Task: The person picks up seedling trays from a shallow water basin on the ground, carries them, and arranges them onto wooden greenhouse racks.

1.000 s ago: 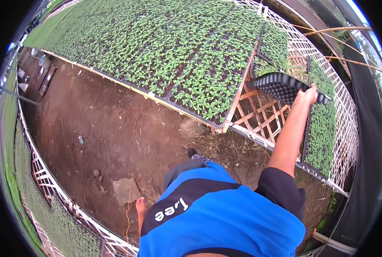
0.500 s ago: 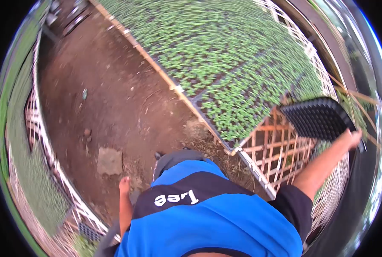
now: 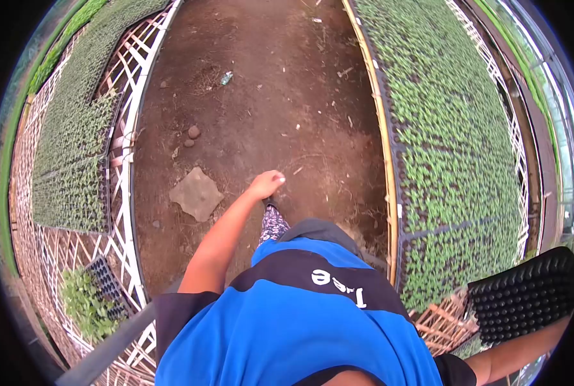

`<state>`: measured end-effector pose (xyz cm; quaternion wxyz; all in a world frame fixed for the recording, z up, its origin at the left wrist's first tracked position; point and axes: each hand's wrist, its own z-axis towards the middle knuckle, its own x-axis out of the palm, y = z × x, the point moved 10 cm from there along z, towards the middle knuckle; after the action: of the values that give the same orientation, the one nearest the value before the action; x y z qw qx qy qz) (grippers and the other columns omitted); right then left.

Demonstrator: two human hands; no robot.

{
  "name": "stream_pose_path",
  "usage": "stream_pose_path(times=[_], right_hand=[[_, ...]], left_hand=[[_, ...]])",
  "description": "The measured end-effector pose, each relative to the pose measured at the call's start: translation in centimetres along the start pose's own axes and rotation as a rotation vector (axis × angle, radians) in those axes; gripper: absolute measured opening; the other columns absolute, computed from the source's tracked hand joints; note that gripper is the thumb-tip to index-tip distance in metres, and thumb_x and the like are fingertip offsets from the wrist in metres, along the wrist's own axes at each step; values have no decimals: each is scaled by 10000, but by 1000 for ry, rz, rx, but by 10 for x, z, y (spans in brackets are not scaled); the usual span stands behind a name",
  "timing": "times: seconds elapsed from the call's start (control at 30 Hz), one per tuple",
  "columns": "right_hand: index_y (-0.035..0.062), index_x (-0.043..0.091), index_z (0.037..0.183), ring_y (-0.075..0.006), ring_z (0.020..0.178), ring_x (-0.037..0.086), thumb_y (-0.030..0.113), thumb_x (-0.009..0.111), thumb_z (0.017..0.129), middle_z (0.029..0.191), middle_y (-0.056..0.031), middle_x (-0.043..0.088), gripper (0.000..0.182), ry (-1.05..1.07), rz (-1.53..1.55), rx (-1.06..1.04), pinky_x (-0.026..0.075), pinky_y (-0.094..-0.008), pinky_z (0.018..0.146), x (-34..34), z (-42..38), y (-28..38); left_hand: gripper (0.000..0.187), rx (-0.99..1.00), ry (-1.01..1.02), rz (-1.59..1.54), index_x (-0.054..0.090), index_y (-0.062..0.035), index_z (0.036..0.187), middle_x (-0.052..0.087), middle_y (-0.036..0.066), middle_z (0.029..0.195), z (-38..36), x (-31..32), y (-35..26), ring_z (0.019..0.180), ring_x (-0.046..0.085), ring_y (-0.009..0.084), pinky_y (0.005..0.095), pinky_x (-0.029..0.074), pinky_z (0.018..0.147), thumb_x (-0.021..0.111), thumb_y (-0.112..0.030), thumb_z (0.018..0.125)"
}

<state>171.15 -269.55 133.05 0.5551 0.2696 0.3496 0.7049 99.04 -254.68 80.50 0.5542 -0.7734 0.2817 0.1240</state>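
Note:
My left hand (image 3: 267, 184) swings out in front of me over the dirt path (image 3: 280, 96), holding nothing, its fingers loosely curled. My right arm reaches out at the lower right, and my right hand (image 3: 557, 328) sits under the edge of an empty black seedling tray (image 3: 525, 293) and carries it at my side. Most of that hand is hidden by the tray and the frame edge. My blue and black shirt (image 3: 300, 321) fills the bottom of the view.
A long bed of green seedling trays (image 3: 454, 128) runs along the right of the path. White lattice benches (image 3: 126, 161) with more seedlings line the left. A flat stone (image 3: 197, 193) and small rocks (image 3: 193, 132) lie on the path. Bare wooden lattice (image 3: 441, 321) shows beside the tray.
I have turned away from the bed to face down the path. The black tray came off the lattice bench and now hangs at my right side. My left hand swung forward.

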Motion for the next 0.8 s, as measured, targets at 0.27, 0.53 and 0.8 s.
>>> stream_pose_path(times=[0.27,0.53,0.8], right_hand=[[33,506,1056,-245,735,560,263,517,786,953,-118,571,355,346,308,10,480,-410,654,304,-124,108],[57,491,1097,-244,759,563,281,488,810,996,-105,565,363,772,648,182,476,-408,681,597,-241,169],[82,476,1137,-243,782,566,298,460,834,1039,-92,559,373,1286,985,543,472,-406,709,939,-382,224]], left_hand=[[314,-51,382,-557,544,-128,1024,592,48,938,184,-40,-88,838,549,157,327,428,717,497,-366,825],[432,117,369,-1795,478,-50,1079,537,126,1106,332,-224,-150,996,532,255,438,428,812,390,-414,865],[527,85,-318,-1588,413,-77,1227,499,68,1170,404,-473,-53,1029,511,209,370,445,837,326,-464,880]])
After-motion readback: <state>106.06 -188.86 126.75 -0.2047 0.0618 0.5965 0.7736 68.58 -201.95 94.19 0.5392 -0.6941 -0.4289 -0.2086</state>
